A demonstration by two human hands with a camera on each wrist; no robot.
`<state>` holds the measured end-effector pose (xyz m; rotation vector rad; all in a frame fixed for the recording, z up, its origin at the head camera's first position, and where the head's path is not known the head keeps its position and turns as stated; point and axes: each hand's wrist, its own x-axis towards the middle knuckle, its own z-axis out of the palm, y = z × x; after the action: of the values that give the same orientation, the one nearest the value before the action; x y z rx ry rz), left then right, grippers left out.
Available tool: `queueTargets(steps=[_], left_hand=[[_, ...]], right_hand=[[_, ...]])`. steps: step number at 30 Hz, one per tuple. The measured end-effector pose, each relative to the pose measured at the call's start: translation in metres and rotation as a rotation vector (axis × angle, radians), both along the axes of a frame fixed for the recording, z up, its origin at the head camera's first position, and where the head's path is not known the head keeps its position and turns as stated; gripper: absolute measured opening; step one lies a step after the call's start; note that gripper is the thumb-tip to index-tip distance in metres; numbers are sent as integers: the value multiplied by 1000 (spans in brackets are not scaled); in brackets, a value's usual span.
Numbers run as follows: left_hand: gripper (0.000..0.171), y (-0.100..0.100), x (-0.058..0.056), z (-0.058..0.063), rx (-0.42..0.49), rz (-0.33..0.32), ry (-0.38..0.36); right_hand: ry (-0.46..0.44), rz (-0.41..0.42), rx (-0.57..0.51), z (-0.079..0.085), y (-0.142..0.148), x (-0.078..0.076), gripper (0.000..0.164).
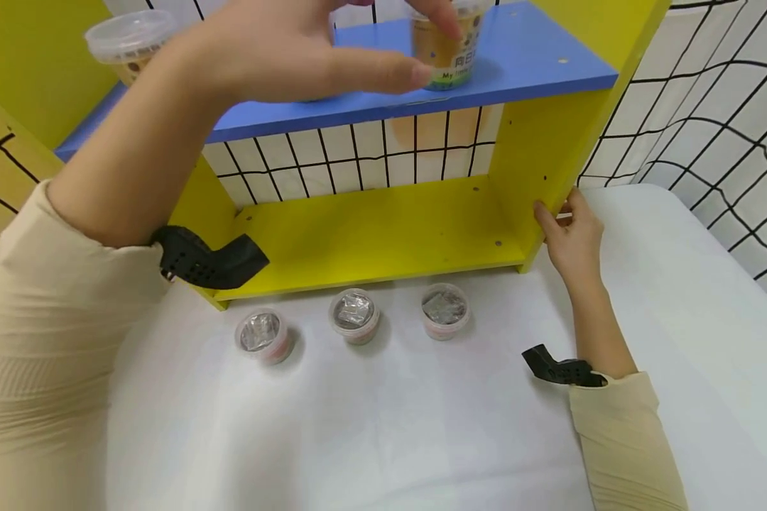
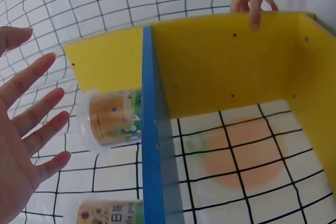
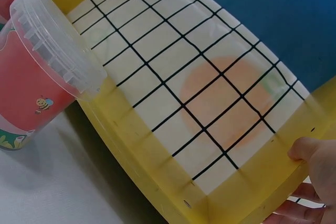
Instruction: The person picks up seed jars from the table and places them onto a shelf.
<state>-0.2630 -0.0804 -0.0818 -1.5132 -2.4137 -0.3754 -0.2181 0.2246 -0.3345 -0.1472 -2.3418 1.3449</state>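
Note:
My left hand (image 1: 281, 57) is raised over the blue shelf board (image 1: 537, 50), its fingers spread and holding nothing. Just beyond its thumb stands an orange-brown printed plastic cup (image 1: 446, 60) with a clear lid. In the left wrist view, a gap shows between the fingertips and this cup (image 2: 115, 119); another such cup (image 2: 110, 212) stands beside it. A further lidded cup (image 1: 131, 42) is partly behind the left forearm. Low on the right, my right hand (image 1: 575, 234) grips the front edge of the shelf unit's yellow side panel (image 1: 543, 149), thumb on the inner face.
Three small lidded cups (image 1: 354, 316) with silvery packets under their lids stand on the white cloth (image 1: 371, 426) before the yellow bottom board (image 1: 383, 234). In the right wrist view, one is red (image 3: 37, 77). Black wire grid (image 1: 735, 128) stands behind and to the right.

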Motion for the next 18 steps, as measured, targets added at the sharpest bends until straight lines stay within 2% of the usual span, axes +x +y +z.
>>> queueTargets(steps=[4, 6, 11, 14, 18], left_hand=[[41, -11, 28, -1, 4, -15, 32], [41, -18, 43, -3, 12, -50, 22], [50, -40, 65, -16, 20, -159, 10], [47, -46, 84, -24, 21, -160, -5], [43, -46, 107, -34, 33, -125, -75]], right_hand=[[10, 4, 6, 0, 1, -1, 42], [14, 1, 10, 0, 0, -1, 41], [22, -1, 12, 0, -1, -4, 40], [23, 7, 11, 0, -1, -6, 40], [10, 10, 10, 0, -1, -6, 41]])
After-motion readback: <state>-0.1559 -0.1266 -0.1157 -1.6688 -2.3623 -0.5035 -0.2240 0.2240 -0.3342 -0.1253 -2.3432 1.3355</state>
